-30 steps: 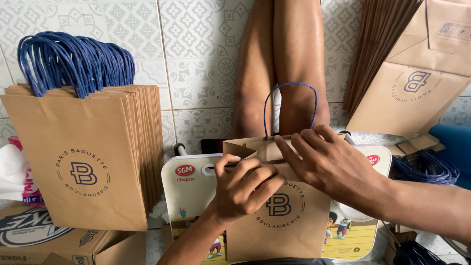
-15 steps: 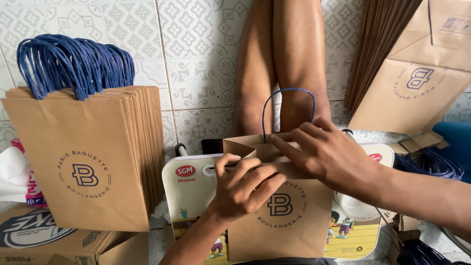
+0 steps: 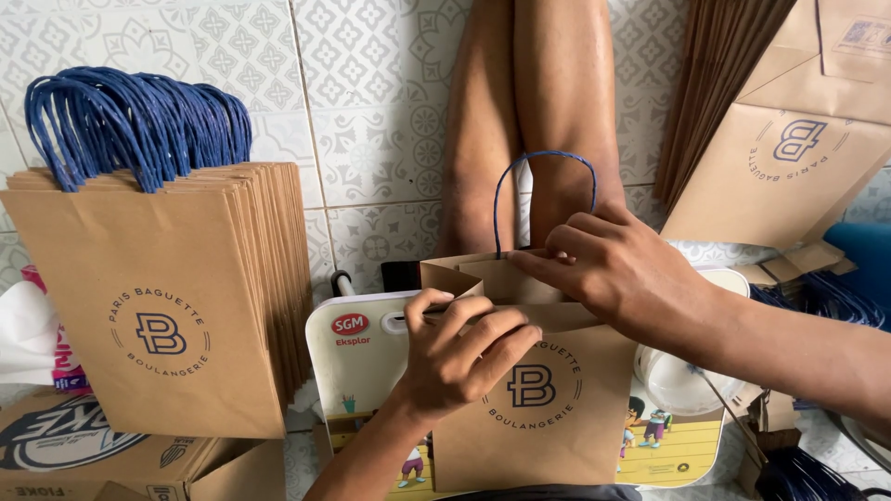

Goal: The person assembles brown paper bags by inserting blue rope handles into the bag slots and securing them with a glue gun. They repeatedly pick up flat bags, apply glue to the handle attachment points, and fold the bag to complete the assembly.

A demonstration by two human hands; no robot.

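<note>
Head view, grips outward. Our left hand (image 3: pixel 464 357) curls over the near top edge of the brown paper bag (image 3: pixel 534 408), fingers pressed together with the folded rim pinched beneath them. Our right hand (image 3: pixel 617 269), entering from 3 o'clock, pinches the far rim where the blue cord handle (image 3: pixel 543 190) rises toward 12 o'clock. The bag stands upright at centre, mouth partly open.

We judge the bag light and thin: stiff along its creases, easily crumpled or torn elsewhere. The reinforced folded rim, beside the handle anchor, looks the soundest hold; the cord itself is limp.

The bag rests against a white lap board (image 3: pixel 371 371) with a cartoon print along its lower edge. At 9 o'clock stands a stack of finished bags (image 3: pixel 167 297), their blue handles bunched on top, above a cardboard box (image 3: pixel 83 459). At 2 o'clock lie flat unhandled bags (image 3: pixel 789 158); loose blue cords (image 3: pixel 817 297) sit at 3 o'clock. Bare legs (image 3: pixel 529 111) stretch toward 12 o'clock over a patterned tile floor (image 3: pixel 362 102).
</note>
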